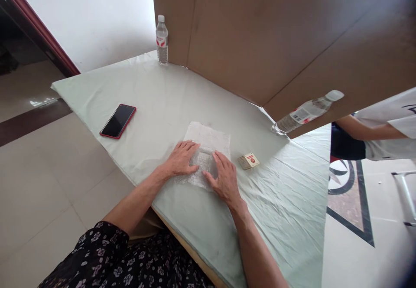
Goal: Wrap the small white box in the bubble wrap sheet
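Note:
A whitish, see-through sheet that looks like bubble wrap (pixel 212 137) lies flat on the cloth-covered table. My left hand (pixel 182 159) rests on its left side, fingers stretched out and thumb pointing inward. On the right side lies my right hand (pixel 224 176), also with fingers extended and thumb apart. A crease or fold runs across the sheet between both hands; whether anything lies under it I cannot tell. Just right of my right hand sits a small cream-coloured box (pixel 248 161) with red print.
A phone in a red case (pixel 118 121) lies at the left. Tall cardboard panels (pixel 227 36) stand along the back, with one water bottle (pixel 161 40) at the left and another water bottle (pixel 302 115) at the right. Beyond the panels, a person's arm (pixel 370 128) shows.

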Motion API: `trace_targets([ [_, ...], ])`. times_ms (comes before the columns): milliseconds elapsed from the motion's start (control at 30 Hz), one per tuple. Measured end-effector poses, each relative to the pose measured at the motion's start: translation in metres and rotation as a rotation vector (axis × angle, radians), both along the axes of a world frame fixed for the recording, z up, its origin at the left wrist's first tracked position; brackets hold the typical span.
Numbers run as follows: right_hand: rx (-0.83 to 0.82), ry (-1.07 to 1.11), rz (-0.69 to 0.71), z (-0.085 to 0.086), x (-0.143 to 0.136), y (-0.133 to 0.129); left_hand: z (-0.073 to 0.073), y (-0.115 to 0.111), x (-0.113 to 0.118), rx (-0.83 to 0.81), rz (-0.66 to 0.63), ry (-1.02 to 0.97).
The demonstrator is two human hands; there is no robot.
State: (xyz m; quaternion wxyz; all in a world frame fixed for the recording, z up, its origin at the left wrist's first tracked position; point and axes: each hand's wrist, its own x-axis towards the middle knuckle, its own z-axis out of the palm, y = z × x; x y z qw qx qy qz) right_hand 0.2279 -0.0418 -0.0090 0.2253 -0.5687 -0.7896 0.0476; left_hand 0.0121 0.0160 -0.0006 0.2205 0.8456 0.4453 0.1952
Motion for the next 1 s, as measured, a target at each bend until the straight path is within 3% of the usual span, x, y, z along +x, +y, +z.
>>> trace_targets([
  [167,-0.075,-0.094,-0.021,-0.014,0.001,-0.002,-0.003,0.007,-0.008,-0.058,0.111,0.095],
  [500,-0.021,-0.077,-0.072,-0.018,0.006,-0.006,-0.003,0.014,-0.023,-0.075,0.008,0.14],
  [700,0.077,-0.066,-0.155,-0.01,0.011,-0.004,0.003,0.009,-0.02,-0.052,0.068,0.196],
  [867,0.104,-0.085,-0.039,0.011,-0.015,0.03,0.003,0.005,-0.008,0.112,0.101,0.155],
  [1000,-0.046,-0.172,0.006,0.005,-0.021,0.068,-0.001,0.006,-0.003,0.047,0.079,0.237],
])
